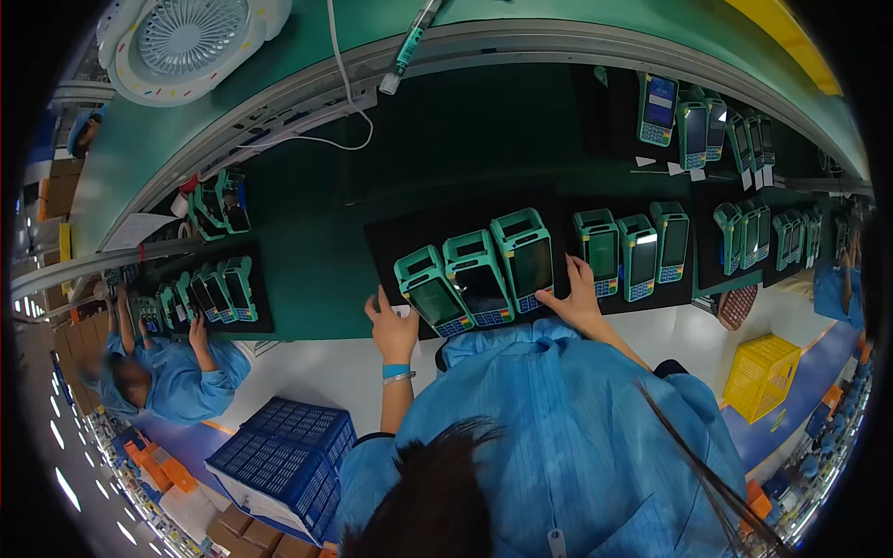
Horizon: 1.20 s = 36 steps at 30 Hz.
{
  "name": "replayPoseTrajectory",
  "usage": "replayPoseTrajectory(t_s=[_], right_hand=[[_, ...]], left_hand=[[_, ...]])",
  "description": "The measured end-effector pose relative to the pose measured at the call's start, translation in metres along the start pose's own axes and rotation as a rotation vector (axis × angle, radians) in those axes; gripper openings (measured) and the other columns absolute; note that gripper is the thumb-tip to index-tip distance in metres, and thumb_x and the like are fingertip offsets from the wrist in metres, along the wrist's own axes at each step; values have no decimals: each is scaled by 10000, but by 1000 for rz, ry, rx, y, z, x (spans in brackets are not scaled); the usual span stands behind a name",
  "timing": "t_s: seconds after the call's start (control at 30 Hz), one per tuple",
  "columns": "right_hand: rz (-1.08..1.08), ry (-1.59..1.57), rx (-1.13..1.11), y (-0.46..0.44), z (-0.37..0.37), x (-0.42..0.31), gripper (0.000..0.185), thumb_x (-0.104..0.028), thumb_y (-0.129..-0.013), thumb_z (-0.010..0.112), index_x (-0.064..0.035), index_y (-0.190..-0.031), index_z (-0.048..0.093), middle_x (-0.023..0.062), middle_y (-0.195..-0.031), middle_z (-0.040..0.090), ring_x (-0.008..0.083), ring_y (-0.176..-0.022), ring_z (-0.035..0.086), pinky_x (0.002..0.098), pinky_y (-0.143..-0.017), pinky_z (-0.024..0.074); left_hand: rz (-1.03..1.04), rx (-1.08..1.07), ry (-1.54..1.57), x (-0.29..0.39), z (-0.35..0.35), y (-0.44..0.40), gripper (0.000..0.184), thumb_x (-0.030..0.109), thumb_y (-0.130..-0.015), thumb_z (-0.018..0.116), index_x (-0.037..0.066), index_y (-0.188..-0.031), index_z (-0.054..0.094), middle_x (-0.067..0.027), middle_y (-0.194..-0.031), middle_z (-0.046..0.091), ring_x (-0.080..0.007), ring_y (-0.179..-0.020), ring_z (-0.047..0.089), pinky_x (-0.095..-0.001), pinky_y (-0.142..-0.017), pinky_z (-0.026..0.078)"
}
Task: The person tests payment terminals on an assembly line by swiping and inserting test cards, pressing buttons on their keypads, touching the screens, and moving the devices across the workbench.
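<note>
Three green-cased card payment terminals lie side by side on a black mat [386,244]: a left one [435,299], a middle one [479,284] and a right one [528,262]. Their screens look dark and their keypads face me. My left hand [393,330] is at the mat's left edge by the left terminal, fingers apart, with a small white piece beside them. My right hand [579,296] has its thumb at the right terminal's keypad and its fingers spread upward, between that terminal and another terminal [597,253] to its right.
More terminals [639,260] lie to the right and far right [659,107]; others [223,293] stand left, near a co-worker [177,372] in blue. A white fan [191,42], a cable [339,74] and a metal rail [279,98] are beyond. Blue crates [284,456] and a yellow crate [761,377] sit behind.
</note>
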State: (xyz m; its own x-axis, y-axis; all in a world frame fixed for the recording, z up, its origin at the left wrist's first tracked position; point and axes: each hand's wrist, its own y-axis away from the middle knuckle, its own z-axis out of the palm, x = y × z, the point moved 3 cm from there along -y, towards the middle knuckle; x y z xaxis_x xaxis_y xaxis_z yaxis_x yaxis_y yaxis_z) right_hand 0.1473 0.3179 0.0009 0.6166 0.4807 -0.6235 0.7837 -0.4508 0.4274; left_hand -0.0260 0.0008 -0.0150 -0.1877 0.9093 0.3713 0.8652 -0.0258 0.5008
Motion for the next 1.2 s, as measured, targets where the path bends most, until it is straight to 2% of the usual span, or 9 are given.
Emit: replayPoseTrajectory(t_s=[0.07, 0.27, 0.47, 0.73, 0.77, 0.87, 1.03, 1.1, 1.2], right_hand=[[-16, -35, 115, 3, 0, -6, 1000, -372, -665, 803, 56, -1352, 216, 226, -1344, 343, 371, -1229, 375, 392, -990, 376], [73, -375, 133, -4, -7, -28, 896, -237, -676, 803, 42, -1302, 225, 238, -1195, 477, 292, -1123, 489, 366, -952, 398], [-101, -442, 224, -82, -77, -84, 912, -276, -662, 794, 82, -1310, 260, 249, -1207, 494, 297, -1136, 498, 350, -952, 405], [36, -412, 195, -255, -125, -53, 1029, -367, -701, 783, 72, -1387, 153, 270, -1312, 404, 314, -1168, 471, 372, -983, 388], [21, -405, 201, -267, -125, -46, 1029, -367, -701, 783, 72, -1387, 153, 270, -1312, 404, 314, -1168, 471, 372, -983, 388], [1, -155, 250, -307, -107, 2, 1074, -508, -718, 714, 71, -1410, 131, 317, -1290, 397, 407, -1200, 426, 452, -991, 383], [78, 25, 322, -258, -80, -46, 842, -375, -813, 655, 21, -1408, 210, 274, -1290, 409, 430, -1216, 391, 483, -972, 390], [-408, 312, 499, -228, -53, -85, 619, -270, -837, 625, 13, -1327, 376, 242, -1256, 457, 411, -1224, 389, 456, -963, 400], [-401, -47, -30, -180, 20, -157, 428, -208, -844, 625, 5, -1199, 513, 190, -1190, 547, 301, -1081, 549, 372, -875, 470]], left_hand=[[277, 405, 28, -9, 1, -3, 724, 296, -707, 703, 55, -1309, 382, -213, -1209, 488, -371, -878, 617, -441, -762, 496], [143, 245, 114, 62, -61, 18, 516, 273, -698, 705, 38, -1063, 426, -205, -857, 608, -417, -796, 608, -452, -701, 478], [168, 169, 133, 150, -117, -34, 641, 356, -714, 703, 28, -1172, 397, -246, -858, 628, -401, -822, 622, -449, -710, 484], [482, 70, 589, 263, -69, -166, 712, 462, -709, 740, 12, -1163, 427, -128, -767, 623, -256, -667, 623, -370, -588, 477], [363, -17, 510, 266, -57, -183, 686, 496, -704, 735, -15, -1092, 492, -137, -776, 626, -261, -687, 624, -376, -597, 478], [233, -134, 255, 259, -16, -234, 1020, 608, -657, 704, 5, -1381, 313, -200, -1142, 567, -336, -1031, 575, -425, -868, 467], [350, 130, 658, 226, -40, -191, 522, 403, -731, 754, 9, -1032, 591, -141, -900, 622, -245, -807, 598, -340, -712, 488], [426, 89, 1011, 190, -60, -149, 319, 292, -804, 706, 40, -982, 628, -35, -791, 584, -138, -742, 552, -262, -673, 455], [210, 152, 1169, 113, -104, -76, 224, 259, -837, 672, 69, -948, 629, 12, -751, 559, -69, -593, 497, -197, -513, 410]])
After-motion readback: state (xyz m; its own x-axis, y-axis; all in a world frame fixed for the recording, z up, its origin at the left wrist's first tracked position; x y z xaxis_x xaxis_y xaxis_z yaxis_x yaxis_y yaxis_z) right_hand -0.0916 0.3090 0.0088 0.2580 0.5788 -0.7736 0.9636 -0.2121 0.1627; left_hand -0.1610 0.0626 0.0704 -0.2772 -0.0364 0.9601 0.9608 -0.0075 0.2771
